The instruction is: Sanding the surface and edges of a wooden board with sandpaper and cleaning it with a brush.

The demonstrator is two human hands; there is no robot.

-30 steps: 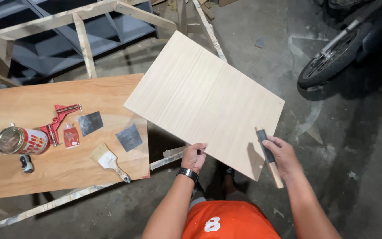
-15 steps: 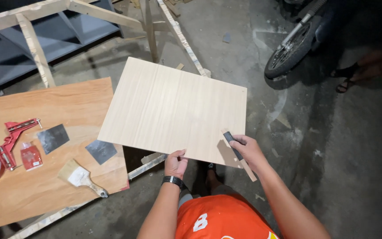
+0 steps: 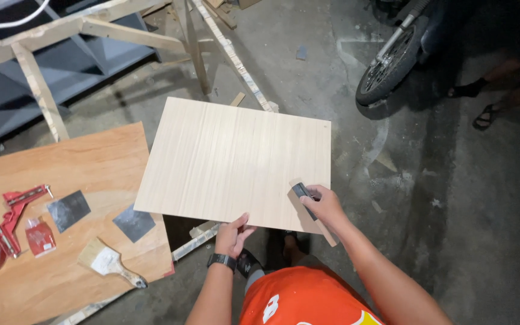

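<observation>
Pale rectangular plywood panel point(image 3: 236, 159) looked light, stiff; left hand point(image 3: 233, 236) pinched near edge, right hand point(image 3: 326, 207) gripped sandpaper-wrapped wooden block point(image 3: 312, 209).

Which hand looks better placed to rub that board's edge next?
Probably the right hand: it grips the sanding stick at the pale board's near right corner. The left hand only steadies the near edge.

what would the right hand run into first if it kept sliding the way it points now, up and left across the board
Likely nothing but the pale board itself. The right hand holds a sanding stick near the board's near right corner, and the face ahead looks bare to its far left edge. Depth beyond is unclear.
</observation>
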